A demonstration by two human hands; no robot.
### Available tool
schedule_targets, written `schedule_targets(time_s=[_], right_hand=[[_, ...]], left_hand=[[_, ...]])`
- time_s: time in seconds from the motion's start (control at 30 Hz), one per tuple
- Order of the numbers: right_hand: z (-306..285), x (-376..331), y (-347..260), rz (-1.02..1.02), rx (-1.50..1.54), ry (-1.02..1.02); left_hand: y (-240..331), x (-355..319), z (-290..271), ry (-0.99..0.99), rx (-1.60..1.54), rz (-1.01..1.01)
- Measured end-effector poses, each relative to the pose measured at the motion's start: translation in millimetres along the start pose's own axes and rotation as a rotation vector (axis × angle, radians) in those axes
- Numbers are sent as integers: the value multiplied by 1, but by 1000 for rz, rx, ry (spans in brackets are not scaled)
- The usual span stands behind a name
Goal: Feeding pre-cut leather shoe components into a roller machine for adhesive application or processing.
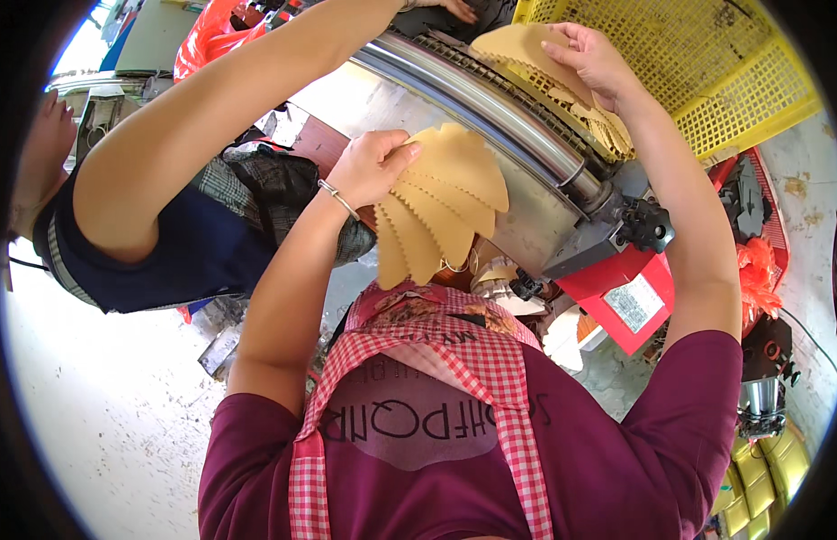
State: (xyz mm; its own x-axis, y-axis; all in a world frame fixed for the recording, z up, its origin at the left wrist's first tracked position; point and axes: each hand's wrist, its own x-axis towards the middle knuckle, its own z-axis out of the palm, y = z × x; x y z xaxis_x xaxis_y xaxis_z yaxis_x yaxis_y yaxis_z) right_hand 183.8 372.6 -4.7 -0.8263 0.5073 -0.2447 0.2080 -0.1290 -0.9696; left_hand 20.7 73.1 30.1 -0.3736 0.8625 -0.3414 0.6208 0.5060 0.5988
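My left hand (373,166), with a bracelet at its wrist, pinches one end of a fan of tan cut pieces (445,193). Their zigzag edges overlap like feathers, in front of my apron. Farther right, my right hand (594,61) is closed on more tan cut pieces (526,49) with serrated edges, thumb on top and fingers behind. These are by the near edge of a yellow mesh crate (697,54), beyond the machine's steel roller (499,112). Other tan pieces (607,126) lie just below my right hand.
A co-worker's arm (211,99) reaches across at the left toward the roller's far end. The machine has a black knob (648,225) and a red panel (621,301) near my right arm. At the right stands a red crate (769,207) beside a red plastic bag (758,279).
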Motion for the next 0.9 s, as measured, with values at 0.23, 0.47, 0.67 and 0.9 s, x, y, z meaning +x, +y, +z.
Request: schedule_targets(time_s=[0.23,0.47,0.67,0.9], right_hand=[[0,6,-1,40,141,-144],[11,-6,-2,201,-269,-379],[1,-1,-8,2,-310,-95],[3,-5,-1,156,19,-364]], left_hand=[[9,10,-3,-111,79,-79],[24,32,-3,-111,26,-65],[-10,21,-4,-163,28,-77],[25,37,-1,-157,23,-68]])
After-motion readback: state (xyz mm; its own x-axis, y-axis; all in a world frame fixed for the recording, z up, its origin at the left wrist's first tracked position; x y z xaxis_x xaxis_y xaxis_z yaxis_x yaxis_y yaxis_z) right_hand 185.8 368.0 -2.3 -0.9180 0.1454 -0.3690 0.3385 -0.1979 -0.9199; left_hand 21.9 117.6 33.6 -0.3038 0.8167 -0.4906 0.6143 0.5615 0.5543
